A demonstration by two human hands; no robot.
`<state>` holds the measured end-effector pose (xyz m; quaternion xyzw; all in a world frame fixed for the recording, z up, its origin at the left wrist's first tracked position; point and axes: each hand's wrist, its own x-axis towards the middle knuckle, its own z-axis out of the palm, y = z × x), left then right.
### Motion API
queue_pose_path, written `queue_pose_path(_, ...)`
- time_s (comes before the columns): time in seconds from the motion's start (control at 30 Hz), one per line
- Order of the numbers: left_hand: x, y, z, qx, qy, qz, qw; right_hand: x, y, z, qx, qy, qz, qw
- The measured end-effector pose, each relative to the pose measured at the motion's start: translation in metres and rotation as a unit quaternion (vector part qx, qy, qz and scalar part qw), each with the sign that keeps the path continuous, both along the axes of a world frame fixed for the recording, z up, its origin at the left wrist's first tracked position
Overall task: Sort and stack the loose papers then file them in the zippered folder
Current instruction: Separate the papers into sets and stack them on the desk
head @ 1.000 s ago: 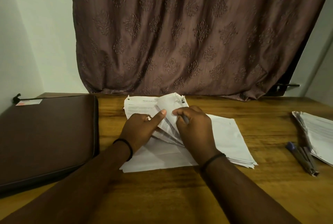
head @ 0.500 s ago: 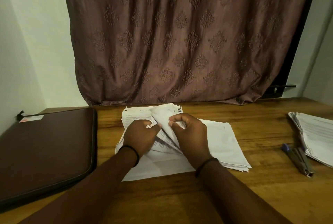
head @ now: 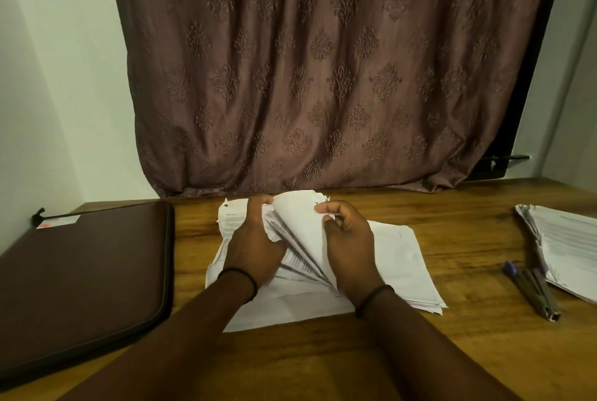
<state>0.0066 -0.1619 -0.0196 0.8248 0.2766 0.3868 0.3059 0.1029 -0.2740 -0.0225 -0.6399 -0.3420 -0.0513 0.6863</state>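
Observation:
A stack of white printed papers lies in the middle of the wooden table. Its upper sheets are lifted and fanned out between my hands. My left hand lies on the left part of the stack, its thumb behind the raised sheets. My right hand pinches the top edge of the fanned sheets. The brown zippered folder lies closed at the left, apart from both hands.
A second pile of papers sits at the right edge of the table, with pens lying beside it. A patterned brown curtain hangs behind the table. A small label lies at the folder's far corner.
My left thumb has shifted up behind the lifted sheets, which now fan wider. The camera has tilted upward, so the table sits lower in the view.

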Motion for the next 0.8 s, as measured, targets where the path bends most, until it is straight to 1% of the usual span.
queue_pose_path(0.07, -0.001, 0.003, -0.002, 0.006, 0.021, -0.019, 1.0, 0.0, -0.001, 0.001, -0.004, -0.007, -0.005, 1.0)
queue_pose_path(0.13, -0.003, 0.004, -0.003, 0.026, 0.032, -0.021, 0.999, 0.0, -0.003, 0.001, -0.02, -0.036, -0.014, 0.999)
queue_pose_path(0.17, -0.005, 0.004, -0.003, 0.053, 0.042, 0.0, 0.998, -0.001, -0.003, 0.001, -0.031, -0.05, -0.015, 0.998)
queue_pose_path(0.2, -0.007, 0.003, -0.001, 0.093, 0.06, 0.044, 0.993, -0.002, -0.004, 0.0, -0.046, -0.063, -0.011, 0.997)
queue_pose_path(0.27, -0.009, 0.002, 0.002, 0.172, 0.083, 0.142, 0.971, -0.004, -0.003, -0.001, -0.095, -0.096, 0.0, 0.991)
queue_pose_path(0.3, -0.009, 0.001, 0.005, 0.184, 0.096, 0.176, 0.962, -0.005, -0.003, -0.001, -0.128, -0.113, 0.007, 0.985)
queue_pose_path(0.33, -0.009, 0.002, 0.008, 0.176, 0.121, 0.185, 0.959, -0.006, -0.002, -0.002, -0.157, -0.123, 0.014, 0.98)
queue_pose_path(0.37, -0.009, 0.002, 0.01, 0.156, 0.145, 0.173, 0.962, -0.007, -0.002, -0.002, -0.178, -0.128, 0.021, 0.975)
queue_pose_path(0.43, -0.007, 0.002, 0.012, 0.089, 0.179, 0.119, 0.972, -0.007, -0.003, -0.002, -0.198, -0.137, 0.031, 0.97)
queue_pose_path(0.5, -0.005, -0.001, 0.013, 0.026, 0.172, 0.086, 0.981, -0.008, -0.004, -0.002, -0.212, -0.146, 0.036, 0.966)
queue_pose_path(0.6, -0.002, -0.004, 0.012, -0.048, 0.169, 0.066, 0.982, -0.008, -0.005, -0.002, -0.229, -0.151, 0.029, 0.961)
queue_pose_path(0.7, -0.001, -0.003, 0.012, -0.128, 0.145, 0.042, 0.98, -0.007, -0.007, -0.003, -0.193, -0.134, -0.024, 0.972)
queue_pose_path(0.77, -0.003, -0.006, 0.017, -0.169, 0.109, 0.036, 0.979, -0.006, -0.01, -0.002, -0.15, -0.117, -0.073, 0.979)
queue_pose_path(0.8, -0.002, -0.008, 0.02, -0.193, 0.088, 0.033, 0.977, -0.005, -0.011, -0.001, -0.128, -0.124, -0.097, 0.979)
